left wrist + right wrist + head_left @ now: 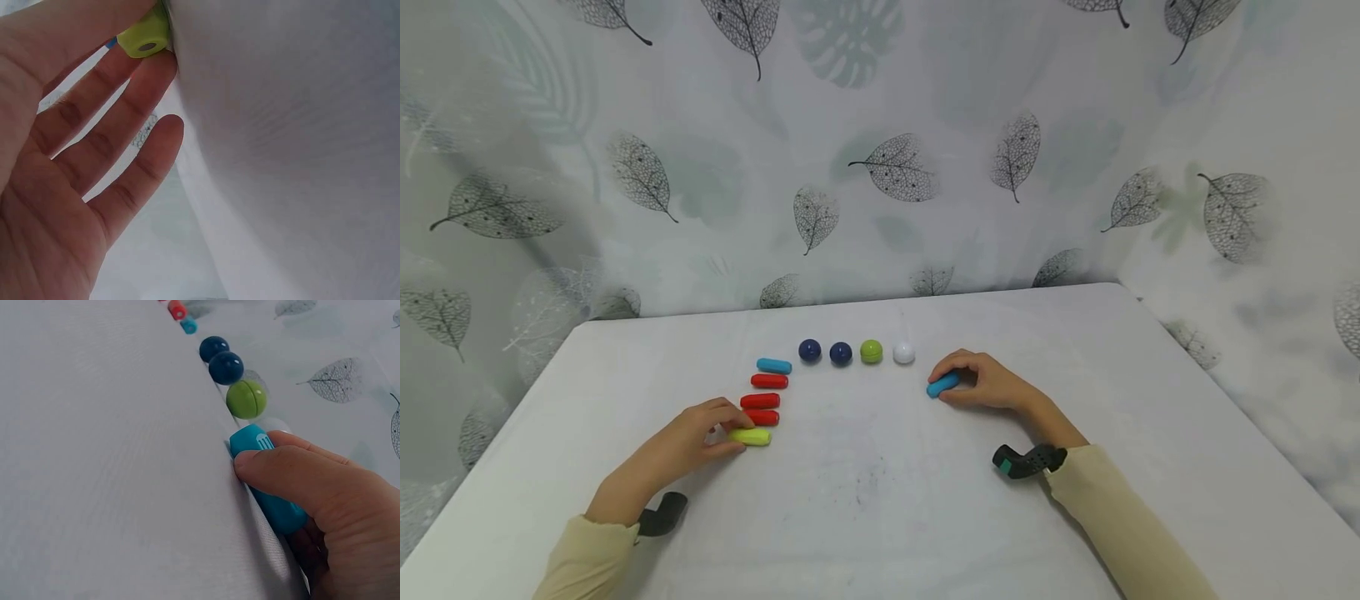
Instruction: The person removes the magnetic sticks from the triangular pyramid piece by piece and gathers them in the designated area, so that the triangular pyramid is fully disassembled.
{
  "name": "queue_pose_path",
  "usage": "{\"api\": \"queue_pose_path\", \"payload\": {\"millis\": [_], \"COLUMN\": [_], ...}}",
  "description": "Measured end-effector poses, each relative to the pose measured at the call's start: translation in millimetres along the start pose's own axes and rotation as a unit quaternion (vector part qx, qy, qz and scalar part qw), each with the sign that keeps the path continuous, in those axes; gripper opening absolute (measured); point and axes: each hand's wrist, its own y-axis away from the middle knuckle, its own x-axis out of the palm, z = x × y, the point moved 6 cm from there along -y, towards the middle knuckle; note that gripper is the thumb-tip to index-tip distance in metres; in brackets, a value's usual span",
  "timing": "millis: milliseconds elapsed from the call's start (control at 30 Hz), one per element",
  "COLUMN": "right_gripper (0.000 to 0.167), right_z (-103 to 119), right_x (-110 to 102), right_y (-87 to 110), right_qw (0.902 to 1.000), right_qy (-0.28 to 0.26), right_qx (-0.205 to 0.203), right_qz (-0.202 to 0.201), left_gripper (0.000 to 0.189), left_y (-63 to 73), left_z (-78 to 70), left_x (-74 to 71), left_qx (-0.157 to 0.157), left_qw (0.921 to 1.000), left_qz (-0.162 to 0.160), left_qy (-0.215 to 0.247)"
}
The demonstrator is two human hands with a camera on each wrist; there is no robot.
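Note:
My left hand (696, 429) pinches a yellow-green toy rod (751, 437) between thumb and fingers, low at the tabletop; the rod's end shows a grey disc in the left wrist view. Just beyond it lie three red rods (765, 401) and a blue rod (774, 366), one behind another. With thumb and fingers my right hand (988, 383) grips another blue rod (278, 506), close over the white cloth. Near that hand sits a white ball (904, 353), at the right end of a row with a green ball (871, 352) and two dark blue balls (841, 354).
A white cloth covers the table (865, 517), whose far edge meets a leaf-patterned curtain (925, 242). Black wrist devices (1028, 461) sit at both wrists, below beige sleeves (1120, 517).

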Motion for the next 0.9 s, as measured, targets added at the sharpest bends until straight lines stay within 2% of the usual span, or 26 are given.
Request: {"api": "queue_pose_path", "payload": {"millis": [167,367,500,567,633,700,900], "right_gripper": [0.024,0.026,0.026,0.025,0.025,0.025,0.024], "right_z": [-0.7,-25.8,-35.8,-36.5,-36.4,-27.3,-1.7], "right_x": [0.1,1.5,0.8,0.0,-0.5,-0.8,-2.2], "right_y": [-0.5,-2.3,-2.0,-1.5,-1.4,-0.8,0.0], "right_qw": [1.0000,0.9997,0.9997,0.9997,0.9997,0.9999,1.0000], "right_qy": [0.001,0.012,0.009,0.006,0.006,0.004,0.002], "right_qx": [-0.002,-0.016,-0.019,-0.024,-0.022,-0.014,-0.006], "right_qz": [-0.002,-0.011,-0.010,-0.007,-0.003,0.000,0.004], "left_gripper": [0.026,0.020,0.018,0.017,0.017,0.015,0.014], "left_y": [0.6,-3.4,-10.4,-15.8,-21.8,-28.0,-48.5], "left_z": [-1.3,-7.3,-15.7,-20.8,-27.5,-34.0,-51.7], "left_x": [-1.0,-2.9,-2.1,0.4,2.7,4.9,10.4], "left_qx": [-0.016,-0.028,-0.002,0.015,0.033,0.042,0.048], "left_qw": [0.9999,0.9991,0.9988,0.9988,0.9984,0.9985,0.9987], "left_qz": [-0.002,-0.032,-0.049,-0.047,-0.044,-0.035,-0.018], "left_qy": [-0.004,-0.002,-0.001,-0.004,-0.006,-0.009,-0.007]}}
